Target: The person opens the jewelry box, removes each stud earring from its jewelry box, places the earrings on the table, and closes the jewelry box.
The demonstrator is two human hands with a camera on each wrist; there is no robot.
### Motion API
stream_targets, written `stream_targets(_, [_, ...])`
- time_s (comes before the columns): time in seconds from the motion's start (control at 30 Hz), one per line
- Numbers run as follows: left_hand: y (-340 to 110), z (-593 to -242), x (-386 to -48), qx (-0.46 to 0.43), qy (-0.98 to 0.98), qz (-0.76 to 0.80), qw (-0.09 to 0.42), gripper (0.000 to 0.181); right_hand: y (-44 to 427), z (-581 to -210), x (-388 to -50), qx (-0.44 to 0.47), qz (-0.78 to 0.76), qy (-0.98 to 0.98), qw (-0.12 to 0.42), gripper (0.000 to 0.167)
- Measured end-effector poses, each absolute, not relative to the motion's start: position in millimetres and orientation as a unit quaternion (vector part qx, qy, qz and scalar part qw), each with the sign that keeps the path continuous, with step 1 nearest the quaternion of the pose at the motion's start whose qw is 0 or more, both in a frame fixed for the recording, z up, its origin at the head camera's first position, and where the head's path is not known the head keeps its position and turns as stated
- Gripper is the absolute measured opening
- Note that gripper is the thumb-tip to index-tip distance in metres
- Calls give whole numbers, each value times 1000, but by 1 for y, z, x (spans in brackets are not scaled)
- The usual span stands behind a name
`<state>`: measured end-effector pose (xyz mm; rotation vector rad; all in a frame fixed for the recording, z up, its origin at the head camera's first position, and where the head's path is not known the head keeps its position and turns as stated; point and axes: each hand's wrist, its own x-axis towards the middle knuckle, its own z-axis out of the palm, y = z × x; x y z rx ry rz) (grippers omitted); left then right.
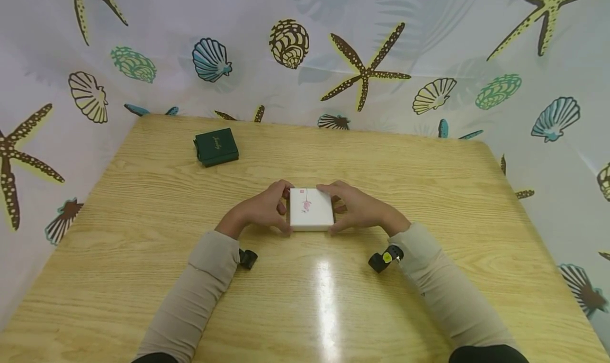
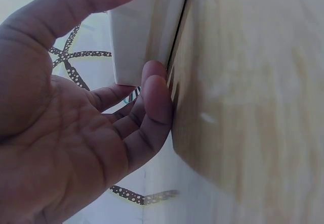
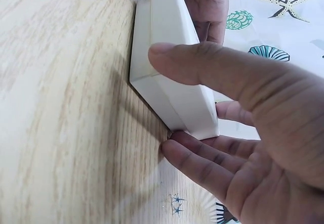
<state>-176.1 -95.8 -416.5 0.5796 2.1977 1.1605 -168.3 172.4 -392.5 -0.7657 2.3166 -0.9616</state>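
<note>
A square white box [image 1: 318,209] with a small pink flower print on its lid sits on the wooden table between both hands. My left hand [image 1: 266,208] grips its left side, thumb at the near corner and fingers round the far one. From the right, my right hand [image 1: 358,207] holds the opposite side in the same way. In the left wrist view the white box [image 2: 144,37] stands close against the tabletop. The right wrist view shows a seam along the wall of the box [image 3: 169,29], with the thumb pressed on its near face.
A dark green box [image 1: 216,147] with gold lettering lies at the back left of the wooden table [image 1: 429,183]. A white cloth [image 1: 257,14] printed with shells and starfish hangs behind and at the sides. Dark wrist cameras [image 1: 379,261] are strapped at the sleeves.
</note>
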Motion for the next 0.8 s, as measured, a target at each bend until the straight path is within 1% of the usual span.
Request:
stream_targets(0.53, [-94, -410, -173, 220, 825, 439, 279, 96, 174, -386, -168, -284, -345, 860, 247, 100])
stream_targets(0.8, [-90, -408, -172, 223, 819, 449, 280, 97, 178, -389, -168, -289, -347, 859, 242, 101])
